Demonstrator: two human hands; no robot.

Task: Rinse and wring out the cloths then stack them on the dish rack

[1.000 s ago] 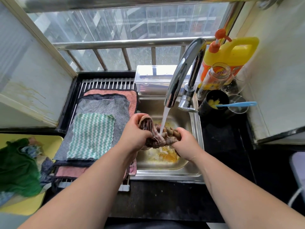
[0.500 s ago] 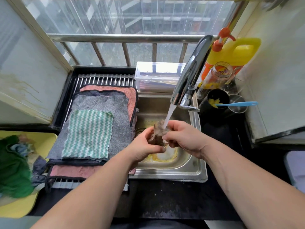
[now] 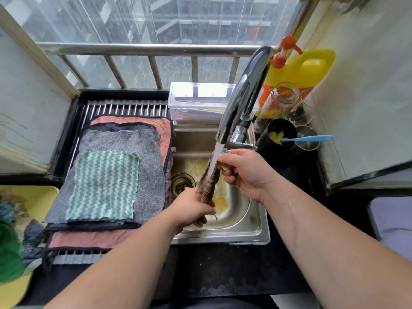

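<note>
A brown striped cloth (image 3: 208, 184), twisted into a tight rope, hangs over the steel sink (image 3: 243, 221) under running water from the chrome tap (image 3: 243, 99). My right hand (image 3: 244, 169) grips its upper end close to the spout. My left hand (image 3: 191, 208) grips its lower end. On the dish rack (image 3: 124, 108) to the left lies a flat stack: a pink cloth (image 3: 162, 130) at the bottom, a grey cloth (image 3: 124, 143) on it, and a green-and-white zigzag cloth (image 3: 102, 186) on top.
A yellow tray (image 3: 33, 197) at the far left holds green and dark cloths (image 3: 10, 248). Behind the sink stands a clear plastic box (image 3: 198, 101). Right of the tap are a yellow detergent jug (image 3: 305, 70), a glass jar (image 3: 278, 103), a black cup (image 3: 281, 134) and a blue-handled utensil (image 3: 310, 138).
The bunched cloth has been drawn out into a long twisted rope. My right hand rose toward the spout and my left hand dropped lower toward the sink's front.
</note>
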